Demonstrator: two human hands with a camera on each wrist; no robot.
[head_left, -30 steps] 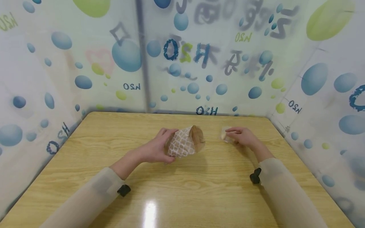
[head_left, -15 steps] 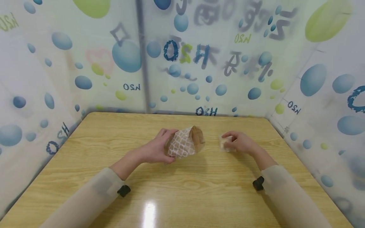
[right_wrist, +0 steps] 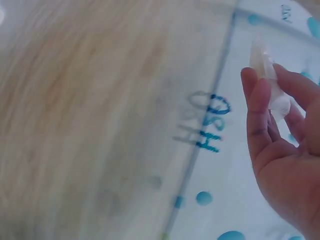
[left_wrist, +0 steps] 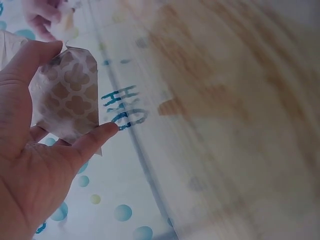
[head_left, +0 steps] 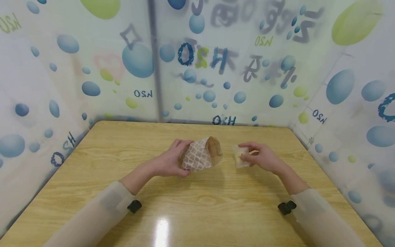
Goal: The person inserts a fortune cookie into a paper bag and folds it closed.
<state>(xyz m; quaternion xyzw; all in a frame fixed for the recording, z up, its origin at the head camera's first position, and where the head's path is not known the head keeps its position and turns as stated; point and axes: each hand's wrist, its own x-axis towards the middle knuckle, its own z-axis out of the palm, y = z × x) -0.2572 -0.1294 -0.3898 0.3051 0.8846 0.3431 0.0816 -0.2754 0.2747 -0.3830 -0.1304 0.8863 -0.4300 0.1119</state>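
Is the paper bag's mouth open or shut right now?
Open. The left hand holds the paper bag tilted, its plain brown inside showing at the mouth, facing the right hand.

I have a brown paper bag (head_left: 196,157), white lattice print, gripped by the left fingers (head_left: 182,142), thumb on the near side. Bag is tipped on its side, mouth gaping away from those fingers toward the packet (head_left: 240,162). Packet I see as small, translucent wrapper, something pale inside, pinched in the right fingers (head_left: 251,145), poking past their tips on the bag side. The two are near each other, not touching.
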